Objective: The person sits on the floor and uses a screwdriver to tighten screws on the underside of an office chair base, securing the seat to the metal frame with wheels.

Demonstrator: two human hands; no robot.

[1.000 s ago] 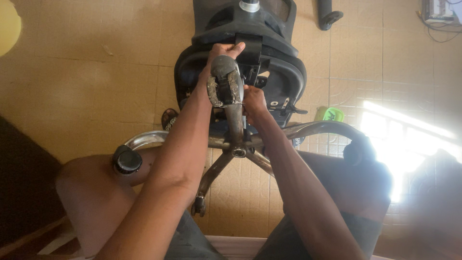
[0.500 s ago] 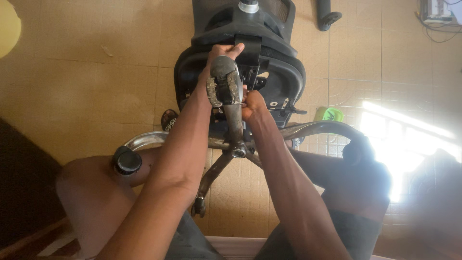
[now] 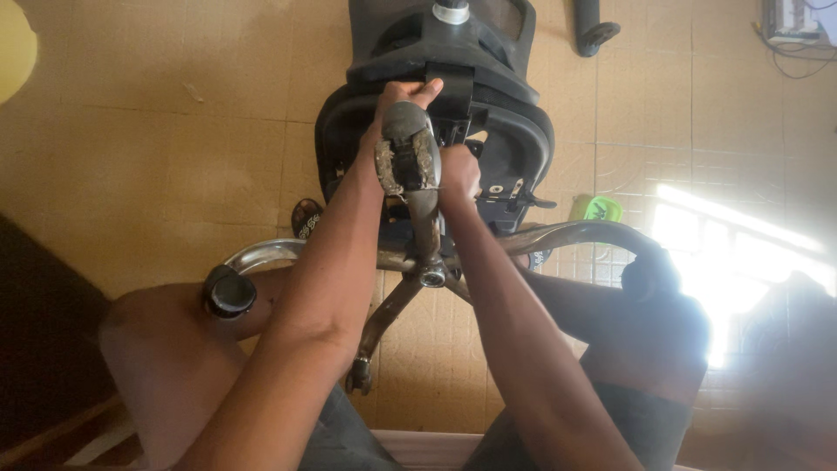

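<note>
The overturned office chair lies on the tiled floor between the knees; it looks heavy and stiff. Left hand closes on the seat underside, right hand grips beside the dirty metal base, the firmest hold

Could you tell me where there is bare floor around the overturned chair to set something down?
Bare tiles lie left of the chair seat, up to the yellow object, and right of it, between the loose caster and the green item. It is crowded around the chrome base, both hands and knees.
</note>
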